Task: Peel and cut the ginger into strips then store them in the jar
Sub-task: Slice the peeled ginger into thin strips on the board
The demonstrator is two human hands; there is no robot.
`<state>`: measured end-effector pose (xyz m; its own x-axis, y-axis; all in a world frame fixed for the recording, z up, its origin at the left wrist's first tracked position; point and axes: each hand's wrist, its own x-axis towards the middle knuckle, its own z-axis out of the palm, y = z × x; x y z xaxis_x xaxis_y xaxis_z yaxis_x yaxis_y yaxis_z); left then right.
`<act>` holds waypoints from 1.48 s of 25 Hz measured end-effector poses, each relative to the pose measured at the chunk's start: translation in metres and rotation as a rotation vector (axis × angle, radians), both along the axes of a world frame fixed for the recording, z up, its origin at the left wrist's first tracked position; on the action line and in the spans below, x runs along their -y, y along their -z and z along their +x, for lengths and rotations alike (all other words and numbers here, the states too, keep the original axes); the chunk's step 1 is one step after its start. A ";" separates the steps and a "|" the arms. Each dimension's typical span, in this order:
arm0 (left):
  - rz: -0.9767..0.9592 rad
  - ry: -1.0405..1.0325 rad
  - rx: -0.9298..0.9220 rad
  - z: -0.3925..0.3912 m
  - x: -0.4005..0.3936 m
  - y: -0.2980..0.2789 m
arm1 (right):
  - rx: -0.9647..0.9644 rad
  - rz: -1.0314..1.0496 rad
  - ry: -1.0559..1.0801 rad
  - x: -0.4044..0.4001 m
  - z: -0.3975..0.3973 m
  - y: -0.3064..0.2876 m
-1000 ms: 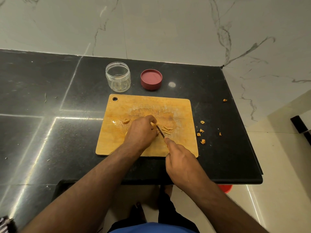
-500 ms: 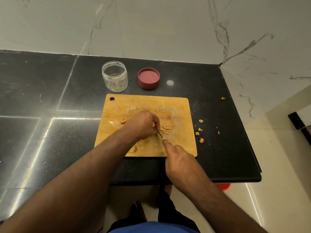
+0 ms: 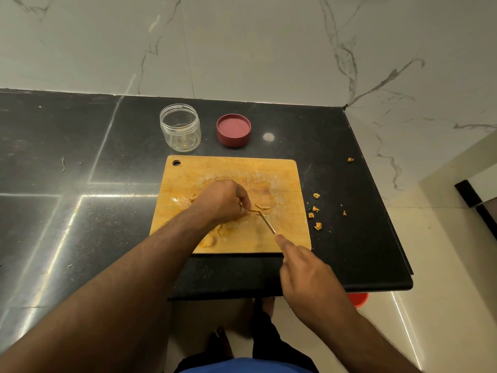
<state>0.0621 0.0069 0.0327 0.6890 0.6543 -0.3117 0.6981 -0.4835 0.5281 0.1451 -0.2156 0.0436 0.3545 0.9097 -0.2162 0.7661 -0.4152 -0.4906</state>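
Observation:
A wooden cutting board (image 3: 285, 173) lies on the black counter. My left hand (image 3: 223, 200) sits curled over a piece of ginger at the board's middle, pinching it under the fingertips. My right hand (image 3: 309, 270) grips a knife (image 3: 267, 223), index finger along its spine, the blade tip touching the ginger beside my left fingers. Cut ginger slices (image 3: 262, 205) lie just right of the blade tip. More ginger pieces (image 3: 208, 240) show under my left forearm. A clear open jar (image 3: 180, 127) stands behind the board, its red lid (image 3: 233, 129) upturned beside it.
Ginger peel scraps (image 3: 314, 211) are scattered on the black counter (image 3: 80, 157) right of the board. The counter's front edge runs just under my right hand, its right end near the scraps. A marble wall rises behind. A red object (image 3: 359, 299) sits on the floor below.
My left hand has shifted slightly along the ginger and the knife has drawn back a little, more blade showing. The head view has moved closer and slightly left.

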 end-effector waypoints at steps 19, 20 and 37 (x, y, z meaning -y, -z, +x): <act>0.089 -0.433 0.325 -0.059 0.020 0.024 | -0.066 0.089 0.180 -0.011 0.012 0.009; 0.100 -0.416 0.322 -0.056 0.021 0.023 | -0.057 0.085 0.198 -0.012 0.014 0.010; 0.315 -0.002 0.037 0.014 0.028 0.018 | -0.209 0.077 0.199 0.002 0.023 0.011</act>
